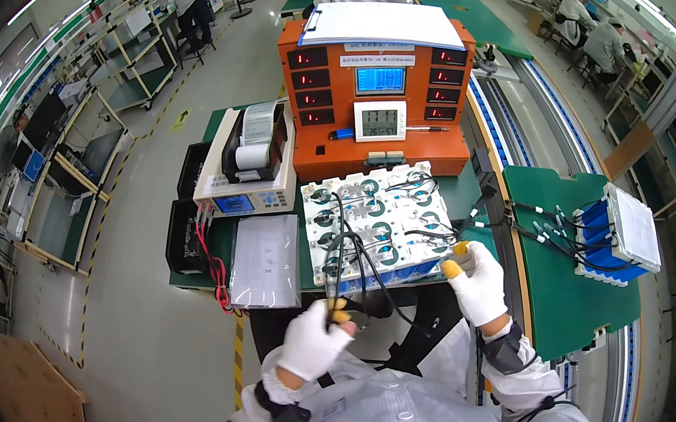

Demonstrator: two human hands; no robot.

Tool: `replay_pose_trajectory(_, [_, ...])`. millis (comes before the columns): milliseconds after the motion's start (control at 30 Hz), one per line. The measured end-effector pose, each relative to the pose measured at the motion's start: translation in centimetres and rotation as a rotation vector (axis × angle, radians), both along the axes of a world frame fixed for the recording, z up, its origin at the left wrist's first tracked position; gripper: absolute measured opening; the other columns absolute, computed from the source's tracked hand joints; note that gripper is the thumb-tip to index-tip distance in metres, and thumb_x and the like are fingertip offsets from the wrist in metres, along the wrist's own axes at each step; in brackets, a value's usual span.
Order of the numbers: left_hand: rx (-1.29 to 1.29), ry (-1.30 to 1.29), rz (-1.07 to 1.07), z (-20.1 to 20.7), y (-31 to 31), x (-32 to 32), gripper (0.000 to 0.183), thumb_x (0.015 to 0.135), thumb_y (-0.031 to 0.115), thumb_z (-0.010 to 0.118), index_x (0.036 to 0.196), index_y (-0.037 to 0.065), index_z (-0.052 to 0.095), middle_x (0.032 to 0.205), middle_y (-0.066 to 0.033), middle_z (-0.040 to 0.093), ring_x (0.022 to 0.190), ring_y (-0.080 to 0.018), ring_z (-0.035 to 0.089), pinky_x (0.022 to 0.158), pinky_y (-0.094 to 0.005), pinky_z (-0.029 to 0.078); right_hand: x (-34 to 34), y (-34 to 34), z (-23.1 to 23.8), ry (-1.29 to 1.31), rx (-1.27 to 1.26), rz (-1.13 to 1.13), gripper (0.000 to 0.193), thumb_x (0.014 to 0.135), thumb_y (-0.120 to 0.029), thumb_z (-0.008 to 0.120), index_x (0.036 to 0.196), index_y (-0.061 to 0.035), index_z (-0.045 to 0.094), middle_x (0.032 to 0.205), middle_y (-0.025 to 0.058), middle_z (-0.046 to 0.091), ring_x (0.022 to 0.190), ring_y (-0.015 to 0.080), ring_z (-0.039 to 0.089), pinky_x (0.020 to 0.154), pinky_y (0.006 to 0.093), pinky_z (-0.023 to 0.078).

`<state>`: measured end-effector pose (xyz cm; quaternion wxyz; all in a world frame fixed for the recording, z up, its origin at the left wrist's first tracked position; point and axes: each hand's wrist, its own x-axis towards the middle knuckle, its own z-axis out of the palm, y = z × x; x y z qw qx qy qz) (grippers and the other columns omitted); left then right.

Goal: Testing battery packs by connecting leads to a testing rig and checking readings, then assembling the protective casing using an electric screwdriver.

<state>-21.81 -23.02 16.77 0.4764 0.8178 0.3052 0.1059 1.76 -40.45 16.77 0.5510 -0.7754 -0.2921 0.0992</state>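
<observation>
A white-topped battery pack with blue sides and round green-ringed terminals lies at the bench's front edge. Black cables run loosely over its top and hang down its near side. My left hand, in a white glove with yellow fingertips, is closed around a hanging black cable below the pack's near left part. At the pack's near right corner is my right hand, gloved the same way. Its thumb and forefinger are apart, close to black leads, and nothing shows between them.
Behind the pack stands an orange test cabinet with red displays. A white meter with a paper roll, a plastic-covered sheet and black bins sit left. On the right, a green board carries a blue battery pack.
</observation>
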Motion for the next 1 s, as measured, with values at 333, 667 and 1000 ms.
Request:
replay_pose_trajectory(333, [-0.310,-0.270,-0.016,-1.0,-6.5,3.9,0.063,0.078,0.015,0.073,0.133,0.001,0.044,0.103,-0.0147,0.065,0.089,-0.0236,0.065,0.077,-0.0367,0.052,-6.8,1.1,-4.7,0.774,0.320,0.742,0.080,0.089,-0.048,0.066,0.146,-0.0016,0.035,0.134,0.0104,0.054,0.129,0.0193,0.047,0.107,0.0340,0.038])
replay_pose_trajectory(667, [0.405,-0.314,-0.231,4.7,-2.6,1.1,0.051,0.076,0.024,0.072,0.121,0.004,0.061,0.113,-0.0141,0.058,0.105,-0.0343,0.055,0.092,-0.0422,0.045,-2.0,1.5,6.8,0.154,-0.165,0.324,0.024,0.088,-0.005,0.067,0.112,0.0018,0.063,0.085,0.0027,0.066,0.071,0.0097,0.059,0.068,0.0243,0.049])
replay_pose_trajectory(1000, [-0.052,-0.255,0.039,0.5,2.8,-2.3,0.041,0.082,0.017,0.071,0.117,-0.001,0.059,0.090,-0.0105,0.064,0.074,-0.0197,0.067,0.067,-0.0292,0.053,15.3,3.1,8.6,-0.560,-0.913,0.195,0.027,0.083,-0.015,0.066,0.108,-0.0058,0.070,0.094,0.0176,0.070,0.089,0.0352,0.067,0.079,0.0397,0.052])
